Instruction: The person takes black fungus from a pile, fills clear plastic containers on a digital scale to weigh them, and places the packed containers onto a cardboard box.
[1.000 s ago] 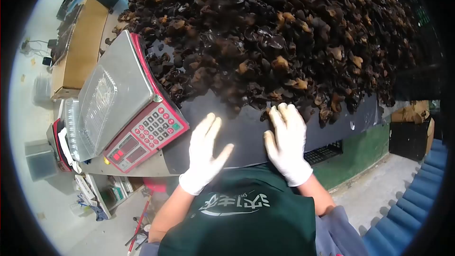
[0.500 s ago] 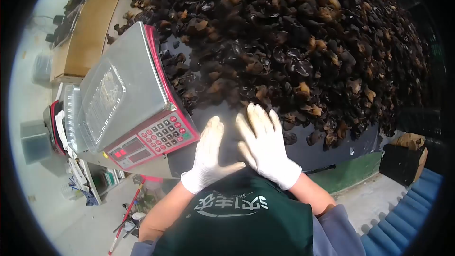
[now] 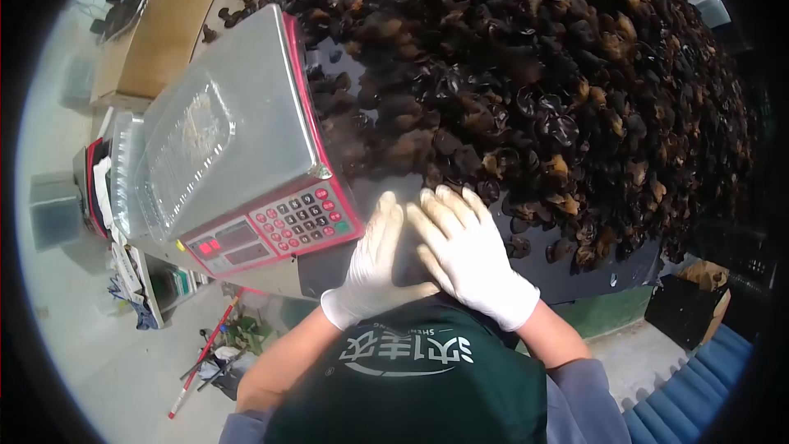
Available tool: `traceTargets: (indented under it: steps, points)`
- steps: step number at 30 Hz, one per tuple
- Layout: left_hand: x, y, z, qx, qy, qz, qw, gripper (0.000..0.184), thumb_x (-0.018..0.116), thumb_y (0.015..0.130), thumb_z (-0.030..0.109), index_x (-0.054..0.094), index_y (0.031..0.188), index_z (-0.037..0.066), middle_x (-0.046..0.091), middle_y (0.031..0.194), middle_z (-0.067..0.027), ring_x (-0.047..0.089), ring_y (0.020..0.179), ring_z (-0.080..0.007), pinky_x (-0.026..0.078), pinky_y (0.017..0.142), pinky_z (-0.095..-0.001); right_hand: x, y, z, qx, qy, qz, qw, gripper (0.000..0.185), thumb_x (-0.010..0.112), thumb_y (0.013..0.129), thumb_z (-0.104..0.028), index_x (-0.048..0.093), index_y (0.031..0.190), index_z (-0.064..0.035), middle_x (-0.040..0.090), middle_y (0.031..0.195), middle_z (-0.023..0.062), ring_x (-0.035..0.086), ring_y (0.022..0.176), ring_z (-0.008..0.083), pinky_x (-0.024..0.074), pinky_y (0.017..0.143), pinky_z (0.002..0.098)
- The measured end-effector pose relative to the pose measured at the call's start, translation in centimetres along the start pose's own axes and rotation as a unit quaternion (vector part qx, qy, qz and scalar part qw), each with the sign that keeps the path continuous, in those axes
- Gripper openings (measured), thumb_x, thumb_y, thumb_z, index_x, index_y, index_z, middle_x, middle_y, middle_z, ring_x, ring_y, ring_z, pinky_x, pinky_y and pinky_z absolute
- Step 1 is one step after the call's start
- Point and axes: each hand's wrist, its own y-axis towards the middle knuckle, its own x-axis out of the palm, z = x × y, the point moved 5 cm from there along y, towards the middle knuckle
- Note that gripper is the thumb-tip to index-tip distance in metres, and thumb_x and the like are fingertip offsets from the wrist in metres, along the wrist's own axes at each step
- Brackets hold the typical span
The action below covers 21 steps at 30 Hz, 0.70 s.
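My left hand [image 3: 374, 263], in a white glove, is held out flat near the front edge of the dark tabletop [image 3: 610, 278]. Its fingers lie alongside each other, the thumb stands apart, and nothing is in it. To its right, my right hand [image 3: 477, 259], gloved the same way, has its fingers stretched forward and also holds nothing. Both point toward a big heap of dark brown wood ear mushrooms [image 3: 509, 107]. Just left of my left hand stands a red and silver digital scale [image 3: 255, 74]. A clear plastic tray [image 3: 193, 144] rests on its plate.
A cardboard box [image 3: 168, 33] stands behind the scale at the left. On the floor lie a red and white pole [image 3: 201, 362] and assorted clutter. A black box [image 3: 686, 304] and blue ridged material [image 3: 694, 386] are at the lower right.
The view has shifted, so the scale and mushrooms sit farther right in it. My hands appear slightly farther right, with their fingertips a little closer together. Both remain without anything in them.
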Motion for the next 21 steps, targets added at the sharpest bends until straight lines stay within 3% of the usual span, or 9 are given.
traceTargets:
  steps: [3,6,9,12,16,21]
  points:
    - [0.0,0.1,0.0,0.009,-0.011,0.018,1.000,0.131,0.095,0.067,0.033,0.011,0.159,-0.010,0.018,0.163,-0.0369,0.021,0.153,-0.0496,0.023,0.124,-0.0525,-1.5,-1.5,-0.9,-0.054,0.059,-0.004,0.997,0.051,0.072,0.081,-0.019,0.064,0.130,-0.0042,0.064,0.129,0.0145,0.058,0.124,0.0313,0.0424,0.110,0.0491]
    - [-0.1,0.0,0.1,-0.003,-0.009,-0.002,1.000,0.133,0.096,0.066,0.035,0.012,0.158,-0.012,0.016,0.163,-0.0375,0.019,0.153,-0.0493,0.022,0.125,-0.0526,-3.2,1.3,0.1,-0.028,0.059,0.133,0.989,0.048,0.075,0.078,-0.010,0.067,0.125,-0.0038,0.065,0.129,0.0120,0.061,0.118,0.0308,0.0488,0.104,0.0445]
    - [-0.2,0.3,0.6,0.003,0.007,0.000,1.000,0.134,0.096,0.066,0.038,0.012,0.157,-0.014,0.017,0.162,-0.0388,0.019,0.153,-0.0503,0.022,0.124,-0.0528,-2.4,6.6,0.5,-0.054,0.051,0.194,0.978,0.052,0.072,0.075,-0.006,0.065,0.127,-0.0053,0.064,0.130,0.0158,0.061,0.121,0.0345,0.0493,0.103,0.0451]
    - [0.1,-0.2,0.5,0.010,0.015,0.002,1.000,0.135,0.096,0.067,0.038,0.010,0.157,-0.013,0.016,0.162,-0.0392,0.017,0.153,-0.0518,0.022,0.124,-0.0540,-0.1,9.6,0.9,-0.041,-0.074,0.140,0.987,0.047,0.064,0.082,-0.018,0.064,0.129,-0.0137,0.057,0.139,0.0159,0.052,0.134,0.0344,0.0390,0.112,0.0541]
    - [0.3,-1.4,0.6,0.089,0.048,0.032,0.994,0.140,0.095,0.068,0.043,0.003,0.158,-0.012,0.009,0.162,-0.0401,0.014,0.153,-0.0525,0.020,0.124,-0.0568,0.2,5.0,0.3,-0.084,-0.052,0.055,0.994,0.038,0.062,0.084,-0.019,0.067,0.120,-0.0098,0.063,0.128,0.0133,0.056,0.125,0.0286,0.0425,0.106,0.0447]
    - [0.0,-0.9,0.2,0.080,-0.011,0.029,0.996,0.145,0.096,0.066,0.044,0.000,0.158,-0.011,0.004,0.162,-0.0418,0.010,0.154,-0.0530,0.013,0.125,-0.0562,0.1,-3.2,-1.9,-0.103,0.037,-0.029,0.994,0.044,0.067,0.080,-0.020,0.066,0.123,-0.0103,0.062,0.131,0.0096,0.060,0.124,0.0263,0.0472,0.104,0.0448]
